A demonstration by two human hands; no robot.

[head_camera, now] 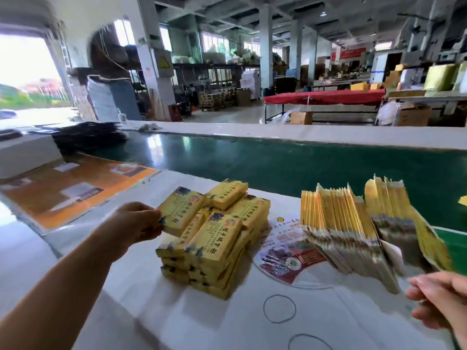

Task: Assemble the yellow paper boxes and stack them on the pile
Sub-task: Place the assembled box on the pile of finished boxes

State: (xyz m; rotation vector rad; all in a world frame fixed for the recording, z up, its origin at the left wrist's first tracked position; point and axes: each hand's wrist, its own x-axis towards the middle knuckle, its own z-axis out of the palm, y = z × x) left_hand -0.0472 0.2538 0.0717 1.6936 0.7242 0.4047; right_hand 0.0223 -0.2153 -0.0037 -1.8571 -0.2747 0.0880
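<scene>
While the left hand (137,223) pinches one end of an assembled yellow paper box (182,210), fingers curled round its near corner, the box hangs tilted just above the left side of a pile of finished yellow boxes (217,245) at centre frame. That pile stands several layers high, with one box lying askew on top at the back. At lower right, the right hand (441,303) shows loosely curled fingers beside a leaning row of flat, unfolded yellow box blanks (346,228); whether it touches or holds a blank cannot be told, since the hand is cut off by the frame edge.

Pile and blanks rest on a white-covered worktable (177,311), where a round printed paper fan (285,251) lies between them and two thin loops, perhaps rubber bands, lie nearer the camera. A green conveyor belt (278,160) runs across mid-frame behind the table. At left lie an orange printed sheet (75,183) and a dark, blurred stack. Beyond, a factory hall with concrete pillars holds a red-draped table (326,96) at upper right. Motion blur smears the box lettering and the blanks' edges.
</scene>
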